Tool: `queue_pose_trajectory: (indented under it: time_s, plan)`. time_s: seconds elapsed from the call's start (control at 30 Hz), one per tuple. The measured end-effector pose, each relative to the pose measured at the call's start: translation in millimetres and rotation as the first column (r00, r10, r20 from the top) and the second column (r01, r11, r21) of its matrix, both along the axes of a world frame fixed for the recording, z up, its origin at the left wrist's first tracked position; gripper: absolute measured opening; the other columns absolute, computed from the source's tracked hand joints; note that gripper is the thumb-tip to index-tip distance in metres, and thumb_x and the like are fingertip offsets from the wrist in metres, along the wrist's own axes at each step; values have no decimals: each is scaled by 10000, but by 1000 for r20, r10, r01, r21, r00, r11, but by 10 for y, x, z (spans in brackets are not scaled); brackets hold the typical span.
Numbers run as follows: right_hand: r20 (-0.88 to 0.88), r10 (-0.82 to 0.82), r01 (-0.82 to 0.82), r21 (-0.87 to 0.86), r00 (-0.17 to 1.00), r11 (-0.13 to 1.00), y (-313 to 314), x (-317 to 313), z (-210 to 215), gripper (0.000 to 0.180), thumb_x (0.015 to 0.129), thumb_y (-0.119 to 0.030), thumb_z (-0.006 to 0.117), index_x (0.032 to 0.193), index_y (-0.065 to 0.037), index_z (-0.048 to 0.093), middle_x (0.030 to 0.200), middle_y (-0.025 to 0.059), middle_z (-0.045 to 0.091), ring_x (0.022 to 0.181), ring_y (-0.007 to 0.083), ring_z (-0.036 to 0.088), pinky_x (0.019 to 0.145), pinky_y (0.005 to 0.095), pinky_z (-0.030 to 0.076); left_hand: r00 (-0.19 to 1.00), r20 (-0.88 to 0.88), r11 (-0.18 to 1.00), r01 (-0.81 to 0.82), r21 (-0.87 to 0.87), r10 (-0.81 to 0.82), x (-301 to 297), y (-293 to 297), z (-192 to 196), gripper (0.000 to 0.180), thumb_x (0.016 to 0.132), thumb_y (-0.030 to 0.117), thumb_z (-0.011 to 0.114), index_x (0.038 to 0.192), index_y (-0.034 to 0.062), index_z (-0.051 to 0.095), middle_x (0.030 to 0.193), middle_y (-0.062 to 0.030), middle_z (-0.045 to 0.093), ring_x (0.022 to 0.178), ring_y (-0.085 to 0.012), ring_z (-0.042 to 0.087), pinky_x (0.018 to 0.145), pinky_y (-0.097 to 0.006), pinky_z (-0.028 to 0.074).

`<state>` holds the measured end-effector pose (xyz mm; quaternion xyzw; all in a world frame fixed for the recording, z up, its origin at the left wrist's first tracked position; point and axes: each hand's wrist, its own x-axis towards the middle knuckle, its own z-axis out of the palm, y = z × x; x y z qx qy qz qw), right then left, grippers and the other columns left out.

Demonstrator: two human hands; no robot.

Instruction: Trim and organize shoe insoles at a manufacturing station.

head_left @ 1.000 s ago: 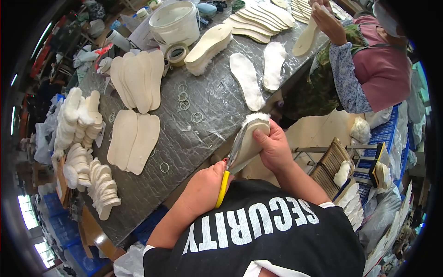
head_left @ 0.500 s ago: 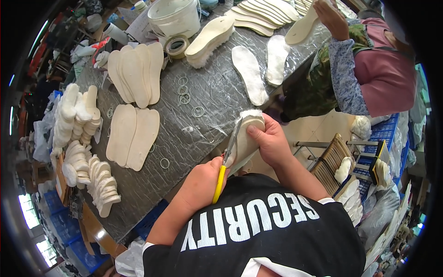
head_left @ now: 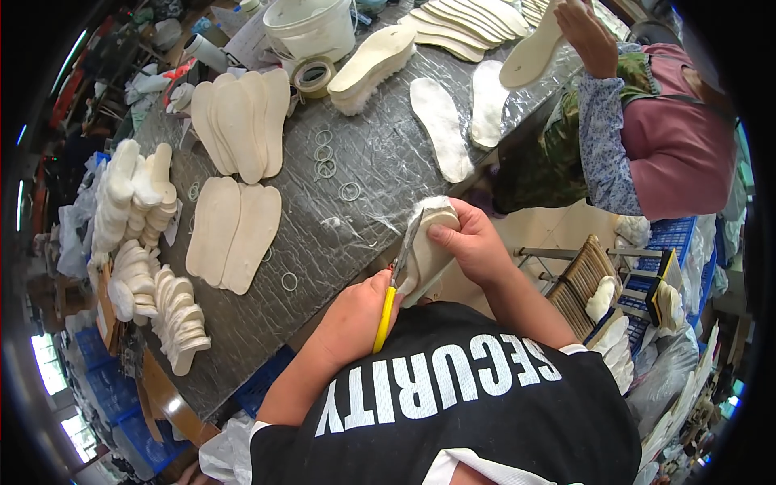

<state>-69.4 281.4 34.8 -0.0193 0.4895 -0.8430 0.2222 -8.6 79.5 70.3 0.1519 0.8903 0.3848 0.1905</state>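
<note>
My left hand (head_left: 361,314) is closed round a pair of scissors (head_left: 385,320) with yellow handles. Their blades lie along the left edge of a cream fleece insole (head_left: 426,247), pointing away from me toward its fluffy white tip. Whether the blades are parted, I cannot tell. Gripping that insole from the right is my right hand (head_left: 473,241), its thumb pressed on the flat face and its other fingers behind. The insole is held in front of my chest, just off the table's near edge; its lower end is partly hidden by my left hand and the scissors.
On the dark plastic-covered table (head_left: 299,214) lie fanned insoles (head_left: 234,234), rubber bands (head_left: 349,191), a tape roll (head_left: 313,77) and a white bucket (head_left: 311,32). Fluffy insole bundles (head_left: 178,319) stand at left. A co-worker's hand (head_left: 588,36) holds an insole at far right. A slatted chair (head_left: 584,284) stands right.
The view has shifted slightly. My hands keep the same grips, with the insole tilted a little and the scissors still at its left edge. The co-worker's hand has moved slightly.
</note>
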Motion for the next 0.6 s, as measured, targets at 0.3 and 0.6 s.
queue_pose_trajectory:
  time_s: [0.3,0.6]
  plan:
    - [-18,24,-23,35,1000,999,5,-31,42,209,869,-39,588,1076,-12,587,935,37,649,838,93,609,748,255,500,998,63,1000,10,-1,-10,-11,-8,36,191,854,86,580,979,-39,505,803,-225,607,766,-410,600,669,-420,484]
    - [-40,84,-80,87,996,993,-18,-18,-23,183,869,-47,592,1050,-25,604,921,25,652,837,81,596,750,258,493,999,-42,1000,-1,-10,1,-4,-5,-76,229,856,69,570,1022,-69,497,877,-219,617,811,-391,616,710,-405,503]
